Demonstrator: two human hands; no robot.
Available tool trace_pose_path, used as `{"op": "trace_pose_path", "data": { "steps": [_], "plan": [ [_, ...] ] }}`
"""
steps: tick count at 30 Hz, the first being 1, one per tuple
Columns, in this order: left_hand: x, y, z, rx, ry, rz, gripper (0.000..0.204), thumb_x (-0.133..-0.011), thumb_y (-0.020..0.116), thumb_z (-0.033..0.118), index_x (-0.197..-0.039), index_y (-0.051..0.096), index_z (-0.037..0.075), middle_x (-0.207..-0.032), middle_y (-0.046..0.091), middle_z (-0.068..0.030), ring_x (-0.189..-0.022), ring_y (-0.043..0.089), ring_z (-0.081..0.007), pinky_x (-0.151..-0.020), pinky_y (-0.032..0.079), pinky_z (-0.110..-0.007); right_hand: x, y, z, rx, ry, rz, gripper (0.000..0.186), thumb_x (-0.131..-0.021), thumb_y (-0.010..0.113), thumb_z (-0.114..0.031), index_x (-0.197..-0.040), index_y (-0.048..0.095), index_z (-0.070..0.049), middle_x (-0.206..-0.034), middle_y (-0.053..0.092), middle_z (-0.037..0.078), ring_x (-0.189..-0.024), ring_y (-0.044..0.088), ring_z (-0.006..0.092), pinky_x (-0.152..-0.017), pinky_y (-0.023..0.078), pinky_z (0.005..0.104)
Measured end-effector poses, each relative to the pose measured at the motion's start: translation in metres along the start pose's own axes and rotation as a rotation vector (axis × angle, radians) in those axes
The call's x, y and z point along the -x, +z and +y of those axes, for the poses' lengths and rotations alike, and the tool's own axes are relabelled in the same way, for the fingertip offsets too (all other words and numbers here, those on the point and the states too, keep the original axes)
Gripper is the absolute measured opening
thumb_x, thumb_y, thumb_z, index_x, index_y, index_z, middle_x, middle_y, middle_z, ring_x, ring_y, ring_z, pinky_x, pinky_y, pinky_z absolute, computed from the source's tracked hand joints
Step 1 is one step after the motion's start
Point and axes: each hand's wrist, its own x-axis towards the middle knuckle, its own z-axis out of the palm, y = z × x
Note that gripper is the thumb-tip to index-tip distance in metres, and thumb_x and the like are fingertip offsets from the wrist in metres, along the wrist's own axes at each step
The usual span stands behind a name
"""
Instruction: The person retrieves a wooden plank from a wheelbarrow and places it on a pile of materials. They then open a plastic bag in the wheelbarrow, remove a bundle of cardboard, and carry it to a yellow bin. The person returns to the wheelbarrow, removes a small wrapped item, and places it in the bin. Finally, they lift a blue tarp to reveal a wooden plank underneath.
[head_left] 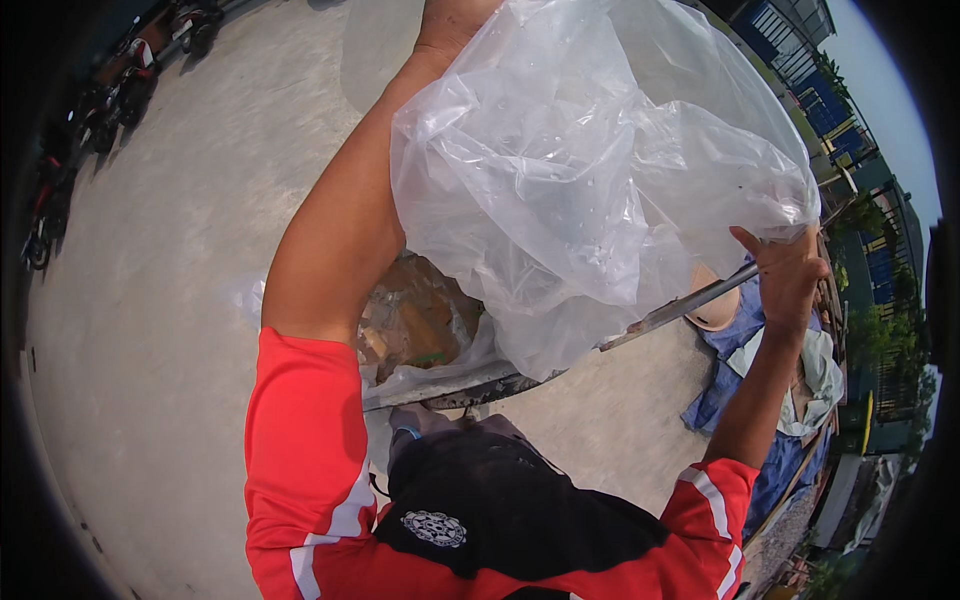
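The clear plastic bag is raised and loosely bunched; lifting appears done, setting it down not. At the bag's right edge, the right hand is seen with some fingers spread, others covered; whether plastic is pinched cannot be told. The left hand, above the bag's left side, is cut off, its grip unclear. Below the bag, brownish pieces are left exposed.

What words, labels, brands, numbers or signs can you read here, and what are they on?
None that I can read.
Shirt: its white emblem is too small to make out any lettering.
Bag: no print shows.
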Motion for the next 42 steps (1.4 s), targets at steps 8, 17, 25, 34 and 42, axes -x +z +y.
{"op": "trace_pose_path", "data": {
  "steps": [8,17,25,34,42],
  "plan": [
    [0.005,0.178,0.061,-0.566,0.321,-0.522,0.037,-0.087,0.061,0.022,-0.118,0.057,0.001,-0.107,0.064,-0.0155,-0.096,0.063,-0.0249,-0.079,0.053,-0.034,-0.031,0.097,0.025,0.514,-0.081,0.244,0.059,-0.074,0.079,-0.017,-0.121,0.05,0.003,-0.112,0.059,0.013,-0.104,0.056,0.0206,-0.086,0.045,0.0308],
    [0.002,0.166,0.084,-0.646,0.428,-0.496,0.046,-0.086,0.063,0.025,-0.124,0.055,0.002,-0.113,0.063,-0.0185,-0.104,0.062,-0.0278,-0.086,0.052,-0.039,-0.067,-0.079,0.097,0.59,-0.259,0.727,0.028,-0.084,0.065,-0.018,-0.104,0.064,0.002,-0.091,0.068,0.008,-0.083,0.064,0.0162,-0.075,0.048,0.0282],
    [0.131,0.007,-0.064,-0.272,-0.505,-0.199,0.064,-0.086,0.064,0.034,-0.137,0.044,0.002,-0.132,0.052,-0.0179,-0.123,0.049,-0.0275,-0.103,0.038,-0.037,-0.005,-0.148,0.254,0.475,0.783,0.486,0.05,-0.076,0.07,-0.037,-0.113,0.062,-0.004,-0.095,0.067,0.014,-0.084,0.066,0.0311,-0.064,0.055,0.0474],
    [0.474,-0.089,-0.21,-0.122,-1.414,0.402,0.062,-0.088,0.06,0.034,-0.139,0.039,0.005,-0.121,0.056,-0.0064,-0.098,0.057,-0.0204,-0.078,0.046,-0.036,-0.03,-0.167,0.173,0.966,0.053,0.544,0.058,-0.087,0.066,-0.032,-0.124,0.05,0.01,-0.117,0.06,0.021,-0.1,0.062,0.029,-0.095,0.043,0.0299],
    [0.449,-0.094,-0.312,-0.064,-1.274,0.452,0.057,-0.086,0.062,0.028,-0.132,0.046,-0.002,-0.114,0.06,-0.0093,-0.087,0.057,-0.0145,-0.067,0.046,-0.029,0.029,0.222,0.169,-0.003,0.557,-0.062,0.051,-0.091,0.061,-0.013,-0.132,0.041,0.01,-0.127,0.053,0.024,-0.118,0.053,0.0282,-0.098,0.043,0.0355]
  ]
}}
